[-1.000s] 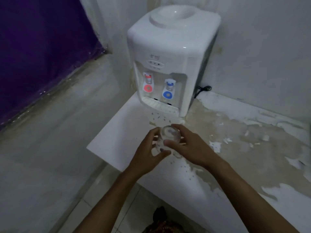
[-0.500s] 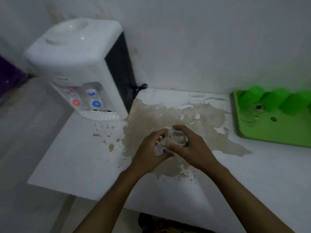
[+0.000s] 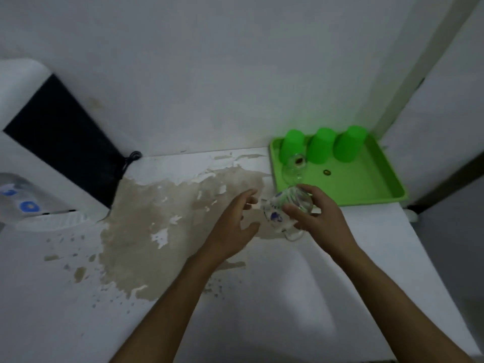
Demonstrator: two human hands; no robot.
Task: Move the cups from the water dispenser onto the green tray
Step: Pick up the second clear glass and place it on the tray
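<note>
tabletop [image 3: 301,297] peeling, white | green tray [image 3: 366,184] landmark: one clear glass cup [image 3: 294,166] already on it | right hand [image 3: 318,218] gripping glass cup [image 3: 285,210] just short of tray's near-left corner | left hand [image 3: 235,226] open, beside cup | placement pending

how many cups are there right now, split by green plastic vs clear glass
green plastic cups: 3, upside down on the green tray
clear glass cups: 2, one on the tray, one held in the right hand
total: 5 cups
</note>
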